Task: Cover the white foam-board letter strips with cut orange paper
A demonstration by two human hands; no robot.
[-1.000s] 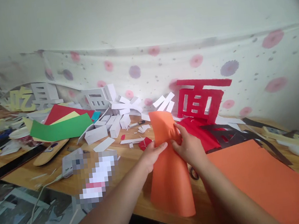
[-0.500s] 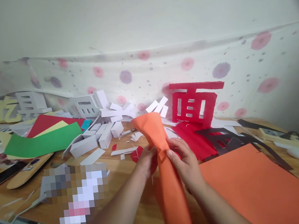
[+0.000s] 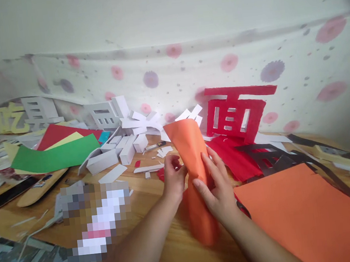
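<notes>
A rolled sheet of orange paper (image 3: 192, 146) stands in front of me, flared at the top and creased around its middle. My right hand (image 3: 216, 185) is wrapped along its right side, with the thumb pressed on the near face. At the roll's left side, my left hand (image 3: 174, 179) has its fingers curled in, thumb close to the paper. Whether anything sits between those fingertips cannot be made out. A flat orange sheet (image 3: 295, 206) lies to the right, with a dark-handled tool (image 3: 243, 209) partly hidden by my right forearm.
A red built-up character (image 3: 236, 114) stands at the back, above red sheets (image 3: 234, 158) and black cut pieces (image 3: 278, 164). White folded blocks (image 3: 103, 161), a utility knife (image 3: 155, 146) and a green sheet (image 3: 58, 155) lie leftward. A power strip (image 3: 327, 151) sits right.
My left fingers have come away from the roll's pinched waist and curled beside it. The roll's middle has widened, and its lower end has shifted upward in view. My right hand stays on it.
</notes>
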